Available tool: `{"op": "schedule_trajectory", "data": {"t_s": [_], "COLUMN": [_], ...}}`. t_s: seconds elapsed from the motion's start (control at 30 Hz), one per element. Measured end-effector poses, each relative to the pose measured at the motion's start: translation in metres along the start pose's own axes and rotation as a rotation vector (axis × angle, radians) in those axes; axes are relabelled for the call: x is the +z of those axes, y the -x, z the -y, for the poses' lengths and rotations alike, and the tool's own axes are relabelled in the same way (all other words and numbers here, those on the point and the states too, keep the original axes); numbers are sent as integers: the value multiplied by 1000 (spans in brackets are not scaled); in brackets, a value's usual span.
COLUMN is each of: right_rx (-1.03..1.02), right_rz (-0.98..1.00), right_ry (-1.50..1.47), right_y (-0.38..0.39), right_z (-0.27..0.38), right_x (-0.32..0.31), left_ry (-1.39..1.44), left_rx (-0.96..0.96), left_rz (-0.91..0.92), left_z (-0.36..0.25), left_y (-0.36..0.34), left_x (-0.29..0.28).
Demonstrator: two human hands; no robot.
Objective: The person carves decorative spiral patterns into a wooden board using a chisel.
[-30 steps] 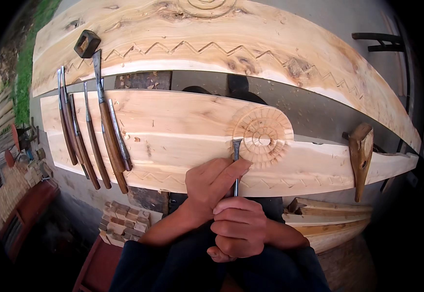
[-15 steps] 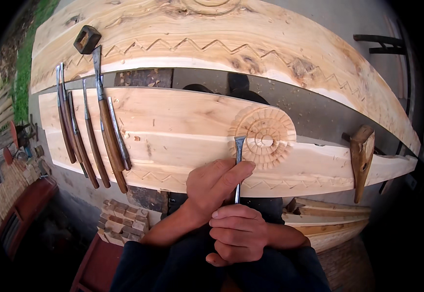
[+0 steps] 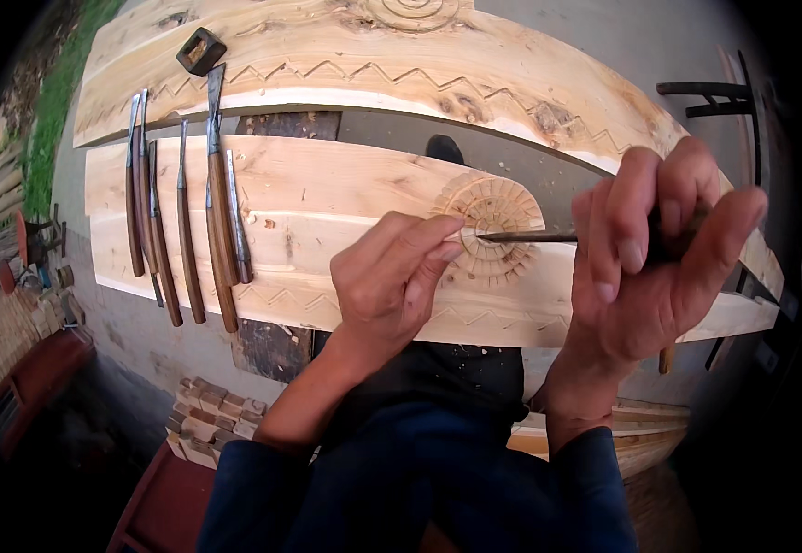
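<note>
A round carved rosette stands out on the nearer pale wooden board. Just left of its centre, my left hand is closed in a pinch; whatever its fingertips hold, if anything, is too small to make out. My right hand is raised, its fingers curled round a chisel. The dark blade points left, its tip by the rosette's centre and close to my left fingertips. The chisel's handle is mostly hidden in my palm.
Several wood-handled chisels lie across the board's left part. A dark hollow block sits on the farther board, which bears a zigzag line. Small wooden blocks are stacked at lower left. A wooden mallet is mostly behind my right hand.
My right hand has risen and swung right with the chisel, whose blade now points left. My left hand has let go of the chisel shaft and moved up to the rosette. The view has shifted slightly.
</note>
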State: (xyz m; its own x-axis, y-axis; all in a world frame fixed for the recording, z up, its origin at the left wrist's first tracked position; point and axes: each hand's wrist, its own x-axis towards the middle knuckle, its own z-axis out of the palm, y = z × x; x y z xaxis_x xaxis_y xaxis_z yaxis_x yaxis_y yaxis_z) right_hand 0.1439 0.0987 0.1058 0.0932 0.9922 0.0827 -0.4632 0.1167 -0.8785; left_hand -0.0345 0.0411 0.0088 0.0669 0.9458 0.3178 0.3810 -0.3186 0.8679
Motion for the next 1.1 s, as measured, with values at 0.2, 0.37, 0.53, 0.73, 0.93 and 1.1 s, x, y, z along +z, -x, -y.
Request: {"op": "schedule_trajectory", "data": {"t_s": [0.2,0.37,0.53,0.73,0.93,1.1], "right_rx": [195,327,497,456,441,421], "right_rz": [31,62,39,79,102,96], "right_ry": [7,112,129,75,59,44], "right_y": [-26,-20,-28,-28,-28,-26], "right_z": [-5,-10,-4,-13,-15,-18], "right_x": [36,42,45,40,38,37], "left_ry": [162,252,210,206,207,206], "left_rx": [0,-81,-58,-80,-75,-81], "left_rz": [46,168,144,144,149,153], "left_z": [19,23,25,29,30,29], "left_y": [-33,-31,-30,-30,-29,-29], "left_x": [-11,-12,-11,-9,-8,-8]}}
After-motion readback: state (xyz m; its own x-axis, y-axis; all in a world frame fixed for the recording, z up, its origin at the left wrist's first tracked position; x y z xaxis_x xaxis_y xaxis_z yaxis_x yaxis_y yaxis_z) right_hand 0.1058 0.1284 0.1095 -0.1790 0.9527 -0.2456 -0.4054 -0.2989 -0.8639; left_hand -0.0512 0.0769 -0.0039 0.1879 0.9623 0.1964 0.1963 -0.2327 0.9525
